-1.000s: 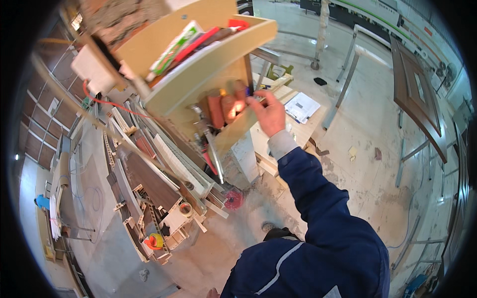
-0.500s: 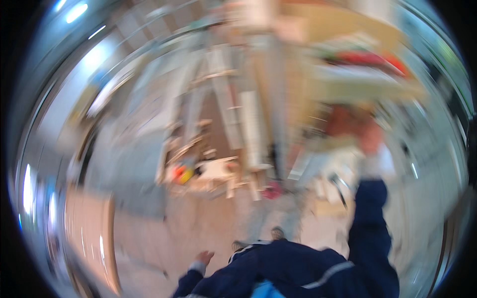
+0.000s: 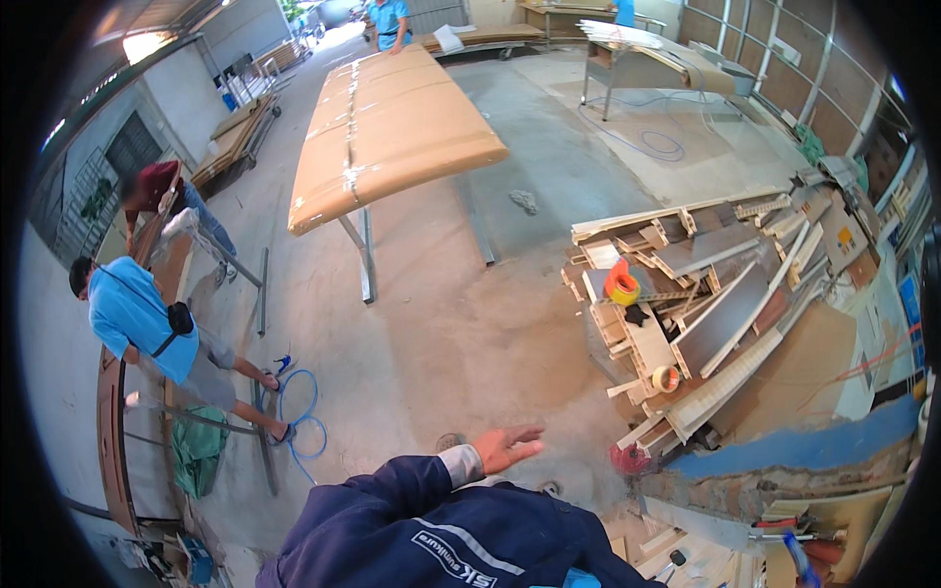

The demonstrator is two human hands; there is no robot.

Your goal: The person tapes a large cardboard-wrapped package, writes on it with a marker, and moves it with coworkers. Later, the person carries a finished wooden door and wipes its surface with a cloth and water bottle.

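Observation:
My left hand reaches out over the bare concrete floor, fingers spread, palm empty, touching nothing. Its dark blue sleeve with a pale cuff runs in from the lower left. My right hand is out of view. Nearest the hand are a red disc-shaped object on the floor and a heap of wooden offcuts to the right. On the heap lie an orange and yellow tape roll and a smaller tan tape roll.
A long cardboard-wrapped panel rests on metal legs ahead. At the left, a person in a light blue shirt and one in a dark red cap work at a bench. A blue hose loops on the floor. Another person stands far back.
The view has swung away from the cluttered shelf to the open workshop floor. My right hand, raised at the shelf before, has left the picture; my left hand now shows in front.

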